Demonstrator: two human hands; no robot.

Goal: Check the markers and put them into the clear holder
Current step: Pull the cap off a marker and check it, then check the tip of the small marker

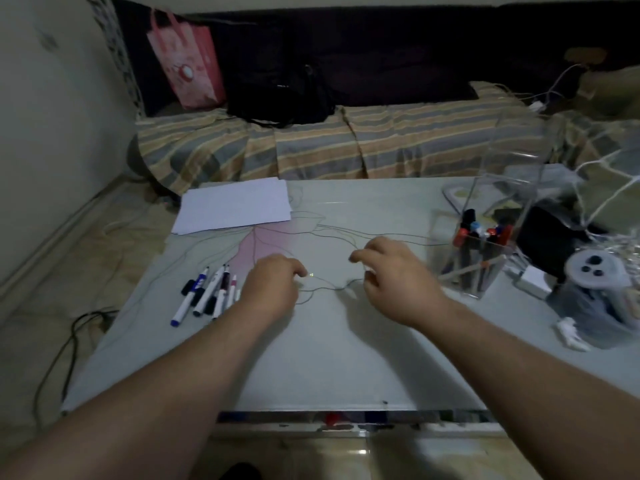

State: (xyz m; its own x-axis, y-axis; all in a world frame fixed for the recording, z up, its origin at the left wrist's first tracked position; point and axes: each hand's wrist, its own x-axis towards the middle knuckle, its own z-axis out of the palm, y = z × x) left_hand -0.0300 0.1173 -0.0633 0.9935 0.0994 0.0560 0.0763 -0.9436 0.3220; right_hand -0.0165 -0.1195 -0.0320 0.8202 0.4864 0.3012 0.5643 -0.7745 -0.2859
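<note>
Head view: both hands hover low over the tabletop (311, 358). Left hand (273, 285) has fingers curled under, holding nothing visible. Right hand (391, 275) is loosely curled; whether it pinches anything cannot be told. Loose markers (207, 292) lie just left of the left hand. Clear holder (485, 216), markers inside, stands right.

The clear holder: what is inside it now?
The clear holder holds several capped markers standing upright, with red, blue and black caps. Their lower ends are blurred, so the exact count is unclear.
</note>
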